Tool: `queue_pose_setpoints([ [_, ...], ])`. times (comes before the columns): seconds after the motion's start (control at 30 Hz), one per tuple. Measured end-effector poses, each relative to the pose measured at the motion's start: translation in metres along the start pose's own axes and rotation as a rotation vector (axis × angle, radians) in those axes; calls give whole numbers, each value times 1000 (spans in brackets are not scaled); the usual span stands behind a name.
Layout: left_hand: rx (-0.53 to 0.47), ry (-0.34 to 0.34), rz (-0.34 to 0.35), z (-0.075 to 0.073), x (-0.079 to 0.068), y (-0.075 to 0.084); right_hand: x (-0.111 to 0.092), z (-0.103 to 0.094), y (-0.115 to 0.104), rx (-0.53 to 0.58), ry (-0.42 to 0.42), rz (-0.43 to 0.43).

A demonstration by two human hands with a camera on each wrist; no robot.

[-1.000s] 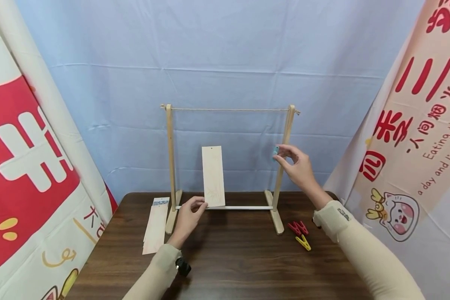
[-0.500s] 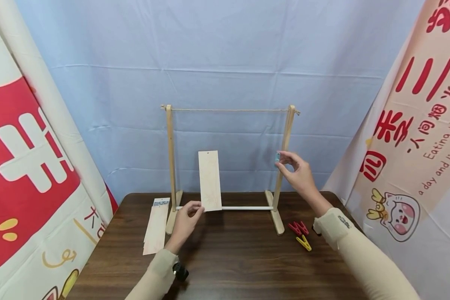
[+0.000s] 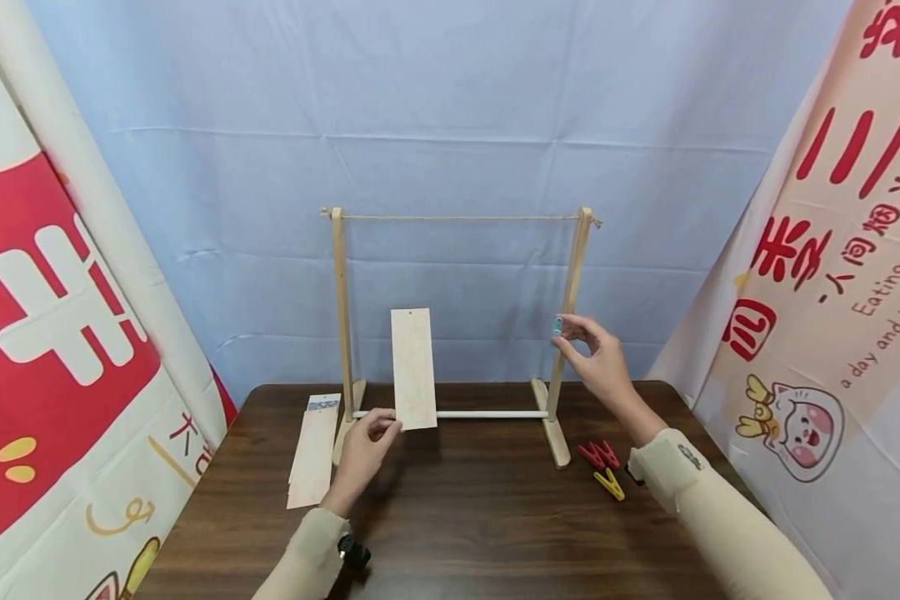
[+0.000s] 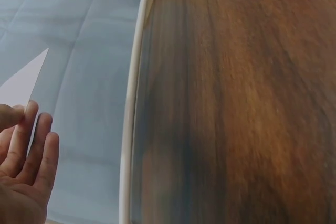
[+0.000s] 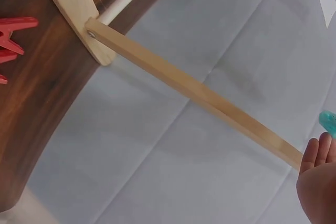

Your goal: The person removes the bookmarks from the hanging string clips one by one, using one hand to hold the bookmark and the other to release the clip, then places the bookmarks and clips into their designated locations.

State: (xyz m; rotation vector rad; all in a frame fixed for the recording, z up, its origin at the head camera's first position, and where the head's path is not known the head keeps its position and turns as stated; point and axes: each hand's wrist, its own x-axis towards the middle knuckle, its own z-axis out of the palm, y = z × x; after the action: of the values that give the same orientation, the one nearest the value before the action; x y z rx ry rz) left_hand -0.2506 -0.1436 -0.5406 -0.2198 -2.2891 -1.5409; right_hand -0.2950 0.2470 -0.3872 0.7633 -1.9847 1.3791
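Observation:
My left hand pinches the lower left corner of a pale rectangular card with a small hole near its top. The card stands nearly upright in the air before the frame's white bottom bar. In the left wrist view, thumb and fingers hold the card's corner. Near the right post, my right hand pinches a small teal clothespin between thumb and fingertips. Only part of that clothespin enters the right wrist view. A thin cord runs between the tops of the wooden posts, above both hands.
The wooden frame stands at the back of the brown table. Several overlapping cards lie left of it. Red clothespins and a yellow clothespin lie to the right. A blue cloth hangs behind.
My left hand has brought the card down and slightly left. My right hand, still pinching the teal clothespin, has come down a little.

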Motion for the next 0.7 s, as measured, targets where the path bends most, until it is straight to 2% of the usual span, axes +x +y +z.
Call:
queue_pose_setpoints([
  [0.23,62,18,-4,-7,-4,-6,-9,0,1,-25,-3,57],
  [0.37,57,7,-5,-10,-7,-6,-12,0,2,-23,-4,79],
  [0.7,78,-26,-30,-20,-16,-7,-21,1,9,-14,-1,61],
])
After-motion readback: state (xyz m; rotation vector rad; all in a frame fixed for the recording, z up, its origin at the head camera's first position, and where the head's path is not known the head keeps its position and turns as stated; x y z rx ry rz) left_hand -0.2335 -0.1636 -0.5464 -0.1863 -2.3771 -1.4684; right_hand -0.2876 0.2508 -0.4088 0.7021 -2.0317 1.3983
